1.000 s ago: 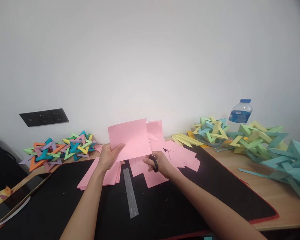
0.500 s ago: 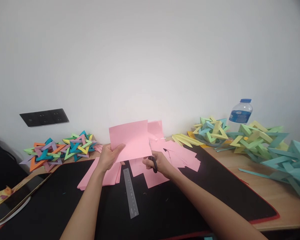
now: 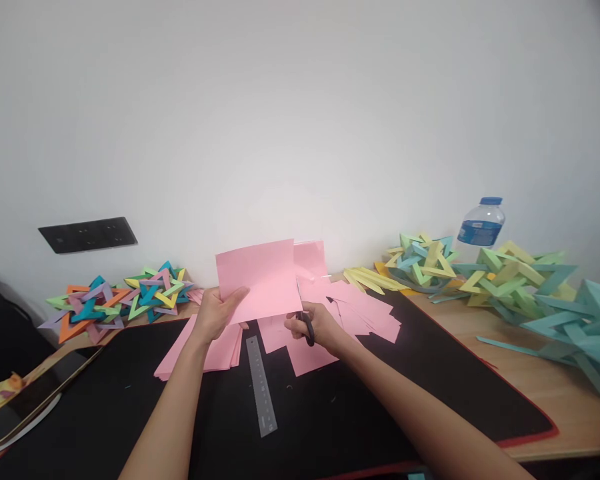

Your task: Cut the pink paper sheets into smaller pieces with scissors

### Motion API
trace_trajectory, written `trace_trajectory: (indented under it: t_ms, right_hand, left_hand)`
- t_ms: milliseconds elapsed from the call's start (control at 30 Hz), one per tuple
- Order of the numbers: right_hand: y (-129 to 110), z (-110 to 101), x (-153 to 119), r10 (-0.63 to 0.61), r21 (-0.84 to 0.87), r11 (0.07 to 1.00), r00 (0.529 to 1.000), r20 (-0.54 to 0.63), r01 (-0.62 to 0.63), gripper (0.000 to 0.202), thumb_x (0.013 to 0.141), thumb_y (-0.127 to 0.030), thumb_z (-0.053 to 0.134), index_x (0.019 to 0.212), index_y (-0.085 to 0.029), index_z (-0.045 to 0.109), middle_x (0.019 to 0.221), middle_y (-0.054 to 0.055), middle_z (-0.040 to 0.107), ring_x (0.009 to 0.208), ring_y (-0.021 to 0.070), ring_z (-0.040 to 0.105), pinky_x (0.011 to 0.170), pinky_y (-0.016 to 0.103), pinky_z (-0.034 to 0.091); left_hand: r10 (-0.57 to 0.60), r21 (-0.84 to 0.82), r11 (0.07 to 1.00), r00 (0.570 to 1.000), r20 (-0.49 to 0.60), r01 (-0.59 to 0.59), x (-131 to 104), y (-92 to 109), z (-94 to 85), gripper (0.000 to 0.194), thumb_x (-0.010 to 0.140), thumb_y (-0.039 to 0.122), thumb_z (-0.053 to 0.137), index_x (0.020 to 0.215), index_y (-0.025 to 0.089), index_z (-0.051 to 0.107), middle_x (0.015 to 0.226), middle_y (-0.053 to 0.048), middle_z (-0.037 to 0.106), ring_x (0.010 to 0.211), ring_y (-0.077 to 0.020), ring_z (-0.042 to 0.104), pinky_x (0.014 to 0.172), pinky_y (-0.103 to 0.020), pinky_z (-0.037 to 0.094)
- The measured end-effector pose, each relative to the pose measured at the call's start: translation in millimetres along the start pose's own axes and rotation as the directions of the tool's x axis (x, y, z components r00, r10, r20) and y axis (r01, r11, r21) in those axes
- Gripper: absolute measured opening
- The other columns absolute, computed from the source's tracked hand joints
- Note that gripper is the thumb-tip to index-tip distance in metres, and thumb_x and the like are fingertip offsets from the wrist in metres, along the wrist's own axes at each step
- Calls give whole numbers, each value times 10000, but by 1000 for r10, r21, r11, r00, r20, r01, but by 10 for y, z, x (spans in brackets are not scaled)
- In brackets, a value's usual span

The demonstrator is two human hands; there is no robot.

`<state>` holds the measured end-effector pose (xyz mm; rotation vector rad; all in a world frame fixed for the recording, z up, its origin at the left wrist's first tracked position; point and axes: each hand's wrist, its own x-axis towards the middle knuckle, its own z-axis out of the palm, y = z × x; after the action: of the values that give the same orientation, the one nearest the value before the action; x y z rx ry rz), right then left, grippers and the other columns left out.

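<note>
A pink sheet of paper is held up over the mat by my left hand, thumb in front and fingers behind. My right hand is closed round the black handles of a pair of scissors. The blades stand upright along the sheet's right edge; whether they touch the paper I cannot tell. Under my left hand lies a stack of pink sheets. Loose pink pieces spread beneath and beyond my right hand. A metal ruler rests on the mat between my forearms.
A black mat with red edging covers much of the wooden table. Folded-paper stars stand at the left, more paper stars at the right. Yellow strips, a bottle and a phone surround the mat.
The held pink sheet and my left hand have shifted very slightly left. My right hand with the scissors is almost unmoved.
</note>
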<state>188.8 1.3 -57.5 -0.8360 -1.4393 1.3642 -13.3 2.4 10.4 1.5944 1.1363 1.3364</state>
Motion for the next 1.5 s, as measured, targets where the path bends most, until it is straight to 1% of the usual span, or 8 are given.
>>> trace_trajectory:
  t_ms: [200, 700, 933, 1133, 1200, 1267, 1367, 1500]
  right_hand:
    - [-9, 4, 1, 11, -15, 1000, 1000, -10, -11, 330, 564, -376, 757, 705, -142, 571, 530, -24, 539, 505, 107, 512, 525, 257, 434]
    - [12, 15, 2, 3, -5, 1000, 1000, -22, -3, 348, 565, -422, 751, 645, -147, 553, 473, -41, 497, 440, 94, 483, 522, 278, 474]
    - [18, 23, 5, -7, 6, 1000, 999, -33, 7, 380, 548, -455, 755, 625, -156, 534, 446, -46, 484, 422, 92, 468, 491, 274, 466]
    - [45, 20, 23, -11, 20, 1000, 999, -33, 12, 370, 566, -447, 744, 596, -162, 510, 432, -47, 477, 404, 90, 455, 461, 270, 443]
    - [86, 8, 50, -3, 61, 998, 997, -83, 8, 349, 578, -422, 740, 611, -161, 511, 436, -47, 484, 402, 86, 451, 463, 272, 443]
    - [131, -12, 84, 19, 130, 992, 986, -167, 3, 335, 581, -396, 739, 635, -163, 505, 447, -47, 498, 402, 82, 456, 464, 266, 441]
    - [169, -45, 122, 38, 223, 975, 971, -236, 16, 328, 596, -392, 730, 659, -160, 508, 477, -40, 522, 418, 81, 475, 481, 263, 448]
    - [159, -61, 124, 48, 264, 964, 973, -227, 14, 350, 620, -436, 718, 681, -148, 528, 503, -28, 534, 437, 84, 486, 506, 281, 470]
  left_hand:
    - [7, 21, 1000, 1000, 3, -7, 7, -8, -14, 239, 681, 349, 697, 646, 115, 661, 449, 11, 576, 352, -145, 525, 308, -237, 399]
    - [-11, -12, 1000, 1000, -10, 11, 6, -11, 8, 251, 673, 347, 703, 708, 100, 669, 527, -23, 630, 400, -166, 564, 306, -245, 419]
    - [-8, 6, 1000, 1000, 0, 8, -5, 19, 15, 254, 669, 363, 703, 646, 113, 665, 409, 8, 566, 371, -164, 544, 314, -247, 419]
    - [-6, -9, 1000, 1000, 5, 6, -10, 3, 18, 266, 676, 364, 702, 700, 100, 679, 490, -13, 619, 383, -161, 549, 305, -247, 416]
    - [11, 5, 1000, 1000, -15, -11, 0, -30, 2, 278, 680, 364, 702, 739, 92, 691, 595, -44, 674, 445, -170, 589, 361, -257, 462]
    - [69, 22, 997, 995, -71, -67, 21, -80, -26, 292, 673, 354, 716, 797, 90, 706, 761, -82, 719, 606, -194, 650, 518, -279, 531]
    - [129, -3, 991, 981, -142, -131, 60, -166, -72, 362, 642, 358, 745, 890, 96, 713, 948, -115, 718, 860, -239, 657, 755, -322, 528]
    - [125, -13, 992, 976, -177, -129, 97, -232, -103, 426, 617, 393, 756, 911, 88, 714, 995, -139, 708, 925, -270, 646, 807, -353, 519]
